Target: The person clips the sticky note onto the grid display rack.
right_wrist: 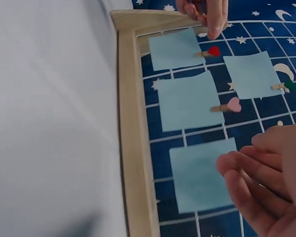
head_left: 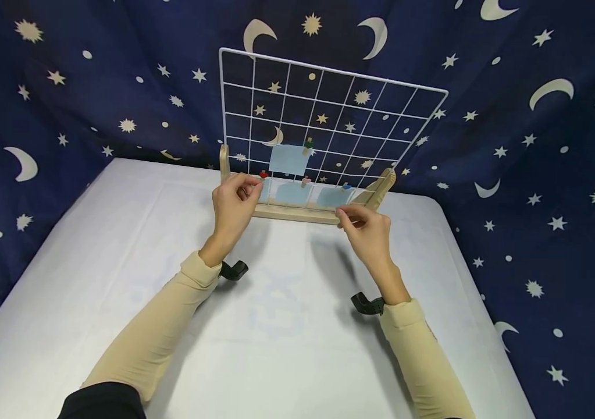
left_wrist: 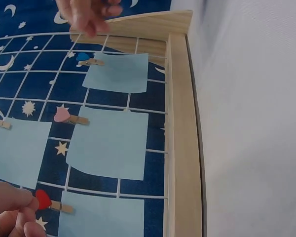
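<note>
In the head view my left hand (head_left: 234, 201) is at the lower left of a white wire grid (head_left: 332, 105). Its fingertips are right beside a red heart clothespin (left_wrist: 43, 200), which clips a light blue paper square (left_wrist: 101, 217) to the wires. My right hand (head_left: 367, 230) hovers by the grid's lower right, thumb and fingers loosely bent with nothing between them. Near it hangs another blue square (right_wrist: 200, 175), clipped by a blue heart clothespin (left_wrist: 83, 58). A pink heart clothespin (right_wrist: 233, 104) holds the middle square (right_wrist: 187, 102); a green-topped clothespin (head_left: 308, 145) holds the upper one (head_left: 288, 159).
A wooden stand (head_left: 294, 214) with two side pieces supports the grid on a white-covered table (head_left: 276, 349). Behind hangs a dark blue cloth (head_left: 145, 70) with moons and stars. Each wrist wears a black camera mount, left (head_left: 234, 270) and right (head_left: 365, 304).
</note>
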Motion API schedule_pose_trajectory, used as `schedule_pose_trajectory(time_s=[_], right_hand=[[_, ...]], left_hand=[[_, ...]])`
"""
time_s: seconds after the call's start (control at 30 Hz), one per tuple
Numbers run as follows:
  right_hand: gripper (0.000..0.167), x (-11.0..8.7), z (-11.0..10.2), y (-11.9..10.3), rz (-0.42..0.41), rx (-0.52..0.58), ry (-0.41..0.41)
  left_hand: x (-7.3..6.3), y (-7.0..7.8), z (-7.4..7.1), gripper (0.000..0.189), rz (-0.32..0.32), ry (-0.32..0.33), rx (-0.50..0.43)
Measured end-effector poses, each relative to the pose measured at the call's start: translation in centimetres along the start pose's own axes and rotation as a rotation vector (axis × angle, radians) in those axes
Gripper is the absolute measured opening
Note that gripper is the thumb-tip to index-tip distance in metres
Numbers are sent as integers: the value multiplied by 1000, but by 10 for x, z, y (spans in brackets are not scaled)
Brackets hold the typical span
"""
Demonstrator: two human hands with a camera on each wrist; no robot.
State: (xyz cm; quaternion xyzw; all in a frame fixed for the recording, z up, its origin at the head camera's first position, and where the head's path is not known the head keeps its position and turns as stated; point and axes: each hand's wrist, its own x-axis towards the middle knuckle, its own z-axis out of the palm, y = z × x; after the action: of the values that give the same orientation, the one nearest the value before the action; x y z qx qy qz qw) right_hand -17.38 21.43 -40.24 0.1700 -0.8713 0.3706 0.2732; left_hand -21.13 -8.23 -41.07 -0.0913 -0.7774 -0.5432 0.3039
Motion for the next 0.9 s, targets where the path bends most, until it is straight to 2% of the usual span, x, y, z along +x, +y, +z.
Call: schedule_pose_trajectory(time_s=[0.23, 0.6, 0.9], right_hand=[[13, -21, -4, 6, 19, -49, -38], [16, -45, -15, 23, 52, -150, -61], [17, -59, -29, 45, 61, -198, -56]], left_hand=[[-9, -9, -17, 5, -27, 17, 22], [-17, -29, -47, 5, -41, -36, 108], [-24, -46, -69, 7, -36, -11, 172]])
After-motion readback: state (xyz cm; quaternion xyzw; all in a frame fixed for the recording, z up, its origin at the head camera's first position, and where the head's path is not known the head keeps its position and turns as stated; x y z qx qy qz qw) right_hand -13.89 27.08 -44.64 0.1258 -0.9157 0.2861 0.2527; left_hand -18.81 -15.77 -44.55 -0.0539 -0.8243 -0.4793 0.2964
